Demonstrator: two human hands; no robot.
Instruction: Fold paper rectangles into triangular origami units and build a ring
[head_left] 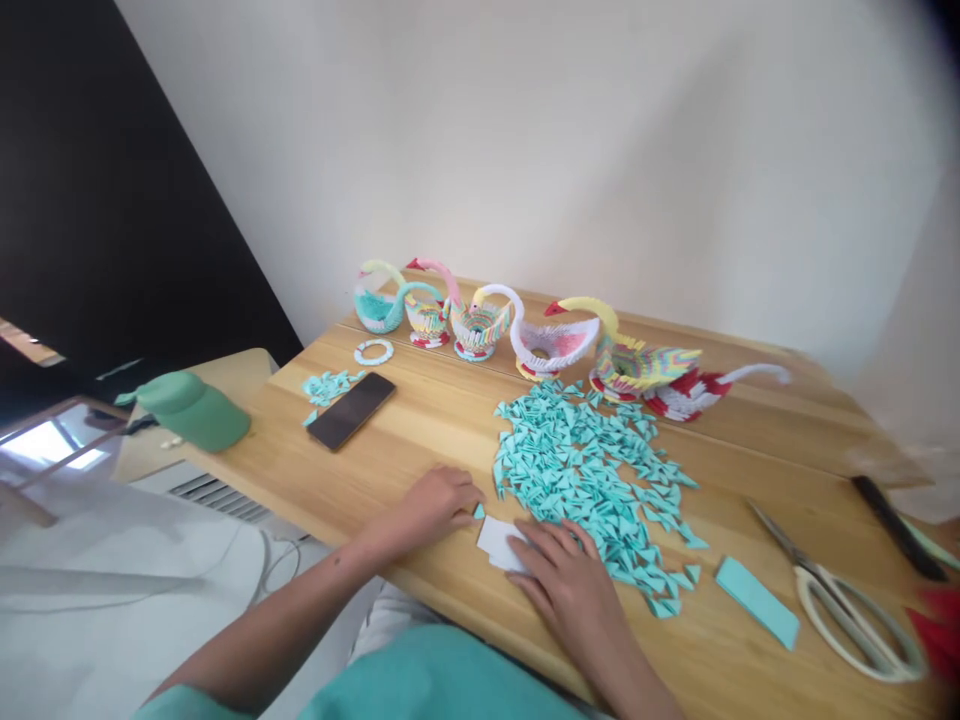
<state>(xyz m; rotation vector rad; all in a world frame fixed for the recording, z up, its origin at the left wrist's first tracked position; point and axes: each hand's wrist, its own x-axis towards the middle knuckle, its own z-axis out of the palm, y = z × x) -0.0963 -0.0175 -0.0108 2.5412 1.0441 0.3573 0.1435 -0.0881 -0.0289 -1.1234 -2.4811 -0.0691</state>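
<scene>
My left hand (444, 497) rests on the wooden table with its fingers bent together. A small teal folded-paper triangle (478, 511) shows at its fingertips. My right hand (564, 568) lies spread, its fingers over white paper slips (496, 540) and partly hiding them. Just beyond that hand spreads a big heap of teal paper triangles (577, 465). To its right lie a flat teal paper strip (759, 600) and a pair of scissors (844, 610) with pale handles.
Several folded-paper swans stand along the back, among them a white and pink swan (551, 342). Farther left are a white paper ring (373, 351), a small teal pile (328, 387), a phone (352, 410) and a green cap (193, 410). A black bar (896, 525) lies at right.
</scene>
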